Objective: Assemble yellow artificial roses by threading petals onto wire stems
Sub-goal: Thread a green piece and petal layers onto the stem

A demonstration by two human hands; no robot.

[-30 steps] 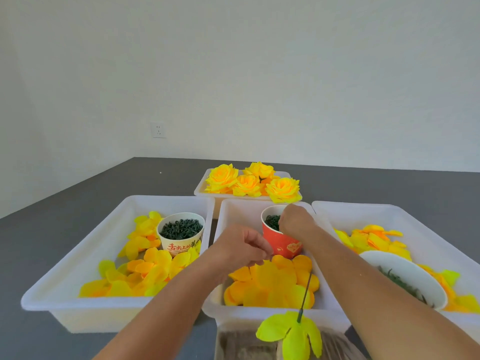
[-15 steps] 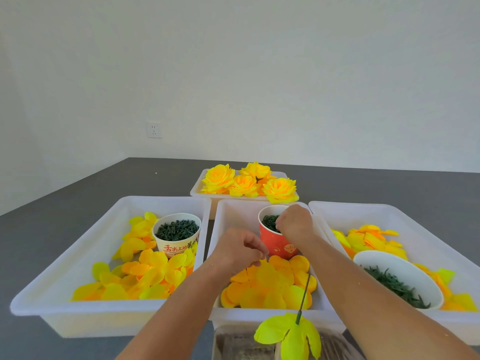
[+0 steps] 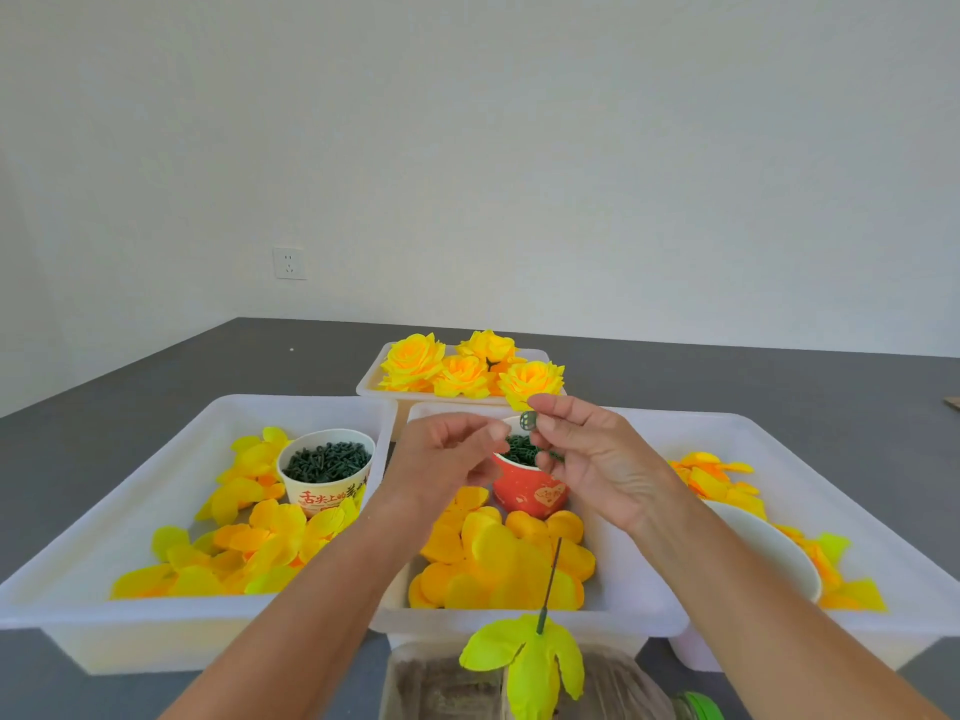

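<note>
I have my right hand [image 3: 597,459] raised over the red paper cup [image 3: 527,493], thumb and forefinger pinching a small green plastic disc [image 3: 528,420] by its edge so its flat face is turned toward me, which I judge is to find the hole before threading. My left hand [image 3: 447,459] sits just beside it, fingers curled inward with the tips drawn toward the thumb; whether it pinches anything I cannot tell, as nothing shows between them. The wire stem [image 3: 549,584] stands upright near me at the bottom of the view, with a yellow-green petal layer [image 3: 524,662] hanging at its base, so the disc probably goes down onto that bare tip. The red cup, holding more green discs, stands in the middle white tray [image 3: 639,610] behind a heap of loose orange-yellow petals [image 3: 498,558]. The left tray [image 3: 104,517] holds more petals and a white paper cup of dark green pieces [image 3: 326,472]; the right tray [image 3: 779,459] has petals and a white bowl [image 3: 769,553], partly hidden by my right forearm. Finished yellow roses [image 3: 467,368] fill the far tray. My own forearms flank the stem closely, so bringing the disc down risks knocking it.
</note>
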